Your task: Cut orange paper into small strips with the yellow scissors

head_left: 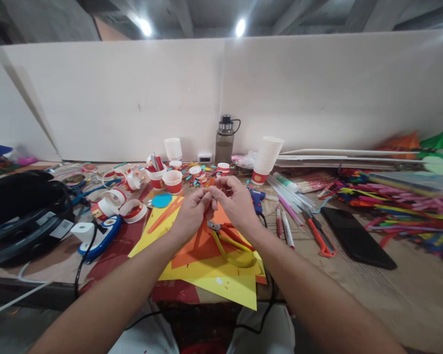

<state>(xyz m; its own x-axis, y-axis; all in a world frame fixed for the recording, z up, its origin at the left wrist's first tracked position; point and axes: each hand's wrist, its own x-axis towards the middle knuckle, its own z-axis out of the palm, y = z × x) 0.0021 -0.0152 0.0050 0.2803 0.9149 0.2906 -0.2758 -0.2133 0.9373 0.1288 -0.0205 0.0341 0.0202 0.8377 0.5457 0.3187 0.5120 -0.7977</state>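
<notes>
My left hand (195,210) and my right hand (235,200) meet over the middle of the table, fingertips pinched together. Between them is a small orange piece (211,182), seemingly paper, mostly hidden by the fingers. Below my hands lie orange paper (184,258) and yellow paper sheets (221,287), with small scraps on top. A pair of scissors (239,255) with yellow and red handles rests on the sheets, close under my right wrist. A blue paper disc (161,200) lies left of my left hand.
Paper cups (173,182), a stacked cup column (268,160) and a bottle (225,142) stand behind. Cut cup rings (133,210) and a blue-white power strip (102,238) are left. To the right lie a blue glue gun (257,199), markers (288,228), a cutter (320,236) and a phone (356,236).
</notes>
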